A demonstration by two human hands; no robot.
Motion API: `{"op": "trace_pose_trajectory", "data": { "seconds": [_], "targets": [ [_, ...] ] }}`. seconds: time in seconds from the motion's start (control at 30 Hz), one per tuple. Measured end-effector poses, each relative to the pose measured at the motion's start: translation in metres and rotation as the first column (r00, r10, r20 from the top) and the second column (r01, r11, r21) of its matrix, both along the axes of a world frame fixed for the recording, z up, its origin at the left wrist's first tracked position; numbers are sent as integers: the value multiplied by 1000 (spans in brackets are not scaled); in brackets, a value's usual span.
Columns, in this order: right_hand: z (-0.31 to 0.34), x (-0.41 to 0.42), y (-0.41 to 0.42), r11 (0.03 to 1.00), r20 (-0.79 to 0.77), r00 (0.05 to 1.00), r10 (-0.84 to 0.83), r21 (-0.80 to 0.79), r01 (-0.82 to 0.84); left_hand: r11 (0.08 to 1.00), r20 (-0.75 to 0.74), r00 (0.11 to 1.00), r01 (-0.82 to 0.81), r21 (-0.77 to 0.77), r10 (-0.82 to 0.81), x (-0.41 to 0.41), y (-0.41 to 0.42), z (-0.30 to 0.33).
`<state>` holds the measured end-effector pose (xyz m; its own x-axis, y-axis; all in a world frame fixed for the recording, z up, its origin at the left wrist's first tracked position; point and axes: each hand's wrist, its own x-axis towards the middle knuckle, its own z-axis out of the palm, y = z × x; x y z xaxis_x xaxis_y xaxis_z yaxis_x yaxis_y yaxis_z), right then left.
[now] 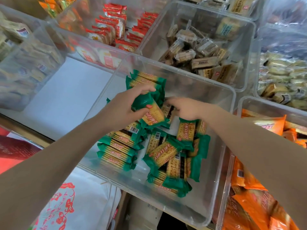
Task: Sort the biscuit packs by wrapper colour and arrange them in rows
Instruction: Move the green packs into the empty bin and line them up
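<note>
Head view showed your left hand (127, 105) curled around a green-wrapped biscuit pack (150, 110), held above the clear plastic bin (221, 146). Your right hand (184, 107) reached down among the loose green packs (167, 155); its fingertips were hidden, so I cannot tell whether it gripped anything. A neat row of green packs (116, 150) lay along the bin's left side. Around it stood clear bins of red packs (114, 29), brown packs (204, 55) and glossy orange packs (252, 196), several blurred.
</note>
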<state>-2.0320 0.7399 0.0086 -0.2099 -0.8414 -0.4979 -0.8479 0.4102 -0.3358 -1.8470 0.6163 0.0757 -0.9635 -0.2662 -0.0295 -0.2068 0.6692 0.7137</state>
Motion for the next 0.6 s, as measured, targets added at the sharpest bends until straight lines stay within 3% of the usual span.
{"op": "trace_pose_trajectory", "data": {
  "seconds": [0.1,0.2,0.3,0.37,0.47,0.6],
  "targets": [
    [-6,3,-3,986,-196,966,169,31,-166,1000,-26,1000,-14,1,14,3,-3,-6],
    [0,5,0,947,-398,860,320,171,-274,999,-2,999,-37,-39,36,0,-3,-14],
    [6,3,3,927,-434,827,359,270,-260,999,13,999,-44,-31,45,-5,1,-18],
    [6,0,6,949,-383,881,278,250,-191,999,19,998,-53,-12,53,-10,6,-21],
    [17,-5,9,992,-214,977,-22,119,48,997,14,997,-76,31,75,-17,7,-24],
    [49,-18,17,955,4,960,-278,-105,277,998,-8,1000,20,53,-20,-19,-1,-22]
  ]
}}
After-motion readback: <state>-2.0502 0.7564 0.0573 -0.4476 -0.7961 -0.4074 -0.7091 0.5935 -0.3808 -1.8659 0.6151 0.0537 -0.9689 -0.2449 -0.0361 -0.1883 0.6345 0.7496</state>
